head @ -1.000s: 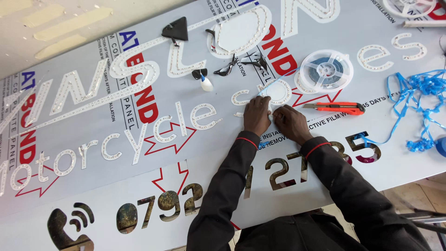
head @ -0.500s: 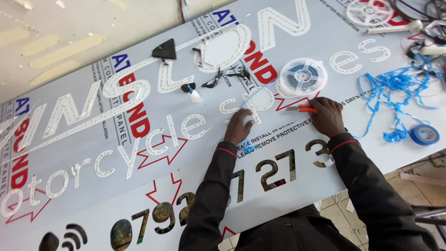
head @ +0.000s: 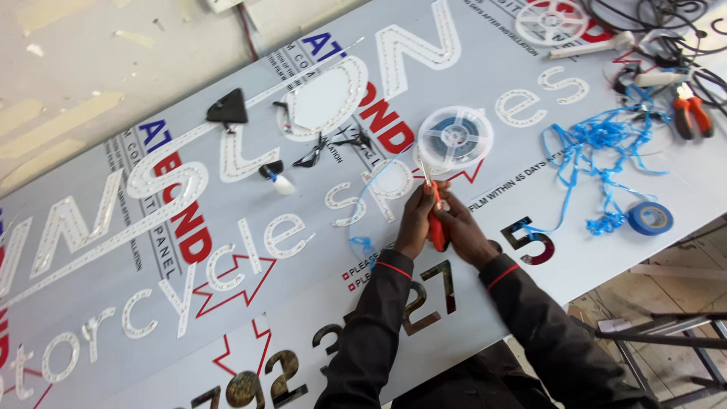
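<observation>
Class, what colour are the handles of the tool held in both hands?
Red-orange handles, seen in the head view, gripped between the left hand and right hand.

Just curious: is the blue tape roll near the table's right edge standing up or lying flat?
Lying flat: the blue tape roll shows its round face and centre hole upward on the sign panel.
</observation>
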